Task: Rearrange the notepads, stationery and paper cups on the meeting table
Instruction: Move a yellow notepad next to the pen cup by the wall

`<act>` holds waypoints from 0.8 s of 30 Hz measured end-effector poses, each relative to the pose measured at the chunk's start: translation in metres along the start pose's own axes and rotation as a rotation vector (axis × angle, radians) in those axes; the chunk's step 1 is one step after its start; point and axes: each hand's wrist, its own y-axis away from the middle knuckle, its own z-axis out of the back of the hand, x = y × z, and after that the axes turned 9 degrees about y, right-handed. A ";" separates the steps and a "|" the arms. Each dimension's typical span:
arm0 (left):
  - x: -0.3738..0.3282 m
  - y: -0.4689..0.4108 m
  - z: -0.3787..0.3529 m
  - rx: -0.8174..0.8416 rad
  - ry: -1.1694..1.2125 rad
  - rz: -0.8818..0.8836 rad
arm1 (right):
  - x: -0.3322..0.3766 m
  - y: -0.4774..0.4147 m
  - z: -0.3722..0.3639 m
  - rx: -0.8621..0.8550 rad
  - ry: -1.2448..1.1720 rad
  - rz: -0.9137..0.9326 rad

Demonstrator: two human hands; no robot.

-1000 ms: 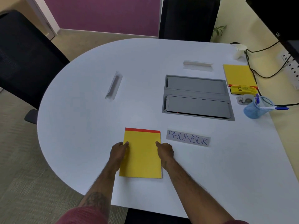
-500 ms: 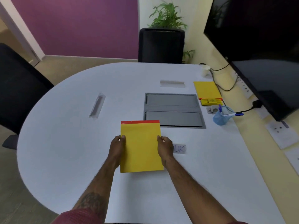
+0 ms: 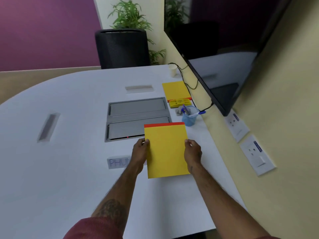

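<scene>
White table (image 3: 51,169); left hand (image 3: 139,152) and notepad (image 3: 166,150) cover half the name card (image 3: 117,163)

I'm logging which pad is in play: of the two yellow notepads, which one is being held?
The near notepad, gripped at its sides by the left hand and right hand. The far notepad lies flat on the table, untouched.
</scene>
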 end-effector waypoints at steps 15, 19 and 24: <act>0.127 -0.057 -0.078 0.144 -0.983 -0.387 | -0.080 -0.149 0.055 -0.090 0.112 -0.043; 0.148 -0.066 -0.082 0.128 -1.121 -0.348 | -0.090 -0.163 0.047 -0.045 0.183 -0.024; 0.156 -0.069 -0.087 0.066 -1.238 -0.387 | -0.089 -0.166 0.042 -0.042 0.234 -0.028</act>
